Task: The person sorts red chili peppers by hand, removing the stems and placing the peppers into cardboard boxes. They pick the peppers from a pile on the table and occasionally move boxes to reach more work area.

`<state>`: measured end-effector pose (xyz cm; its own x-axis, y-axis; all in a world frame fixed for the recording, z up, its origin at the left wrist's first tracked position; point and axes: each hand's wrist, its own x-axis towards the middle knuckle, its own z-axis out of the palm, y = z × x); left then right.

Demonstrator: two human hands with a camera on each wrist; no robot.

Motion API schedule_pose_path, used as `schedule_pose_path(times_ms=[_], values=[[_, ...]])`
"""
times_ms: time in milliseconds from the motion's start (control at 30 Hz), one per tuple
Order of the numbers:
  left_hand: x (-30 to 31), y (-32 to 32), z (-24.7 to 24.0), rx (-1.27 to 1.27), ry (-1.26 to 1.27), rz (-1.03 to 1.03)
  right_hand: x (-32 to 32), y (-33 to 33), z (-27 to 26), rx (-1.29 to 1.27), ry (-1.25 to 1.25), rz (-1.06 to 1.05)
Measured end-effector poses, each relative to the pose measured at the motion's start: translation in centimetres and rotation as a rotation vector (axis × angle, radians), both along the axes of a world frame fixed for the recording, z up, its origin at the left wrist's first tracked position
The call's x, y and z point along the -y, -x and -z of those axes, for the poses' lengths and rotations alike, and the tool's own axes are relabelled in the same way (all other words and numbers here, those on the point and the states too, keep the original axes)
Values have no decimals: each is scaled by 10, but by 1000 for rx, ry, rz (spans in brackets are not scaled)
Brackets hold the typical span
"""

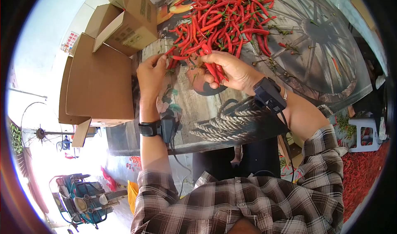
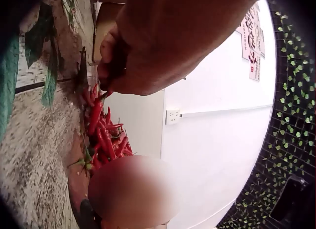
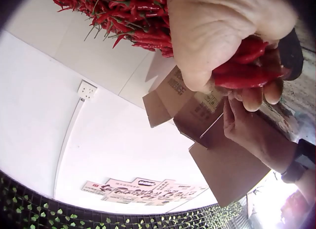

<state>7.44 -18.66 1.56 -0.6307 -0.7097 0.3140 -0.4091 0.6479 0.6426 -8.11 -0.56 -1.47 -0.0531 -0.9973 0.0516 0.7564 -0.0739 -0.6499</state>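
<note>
My right hand (image 1: pixel 233 70) grips several red chili peppers (image 3: pixel 249 75), their bodies lying across the curled fingers under the thumb. To its left, my left hand (image 1: pixel 149 77) pinches a red chili pepper (image 1: pixel 180 58) with thumb and fingertips at the near edge of the pile. In the left wrist view the pinching fingertips (image 2: pixel 104 73) are right at its end, and the other fingers are curled in. A large pile of red chili peppers (image 1: pixel 225 21) with green stems lies beyond both hands on the printed tabletop (image 1: pixel 202 110).
An open cardboard box (image 1: pixel 99 83) stands left of my left hand, with another open carton (image 1: pixel 136 29) behind it. Loose green stems (image 1: pixel 285 48) are scattered right of the pile. Many more red chilies (image 1: pixel 366 176) cover the floor at right, near a white stool (image 1: pixel 364 134).
</note>
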Motion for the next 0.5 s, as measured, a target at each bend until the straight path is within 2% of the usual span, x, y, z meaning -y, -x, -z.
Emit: schedule_pose_path(times_ms=[67, 267, 400, 467, 500], values=[[-17, 2, -18, -149, -265, 21, 1, -1, -3, 34, 1, 6], [-33, 7, -20, -383, -417, 134, 5, 0, 3, 45, 30, 13], [-55, 11, -24, -261, -390, 219, 3, -3, -3, 65, -21, 103], [-59, 11, -24, -107, -216, 394, 4, -3, -1, 101, -6, 107], [-61, 11, -25, -52, -226, 457, 3, -3, -1, 102, -6, 108]])
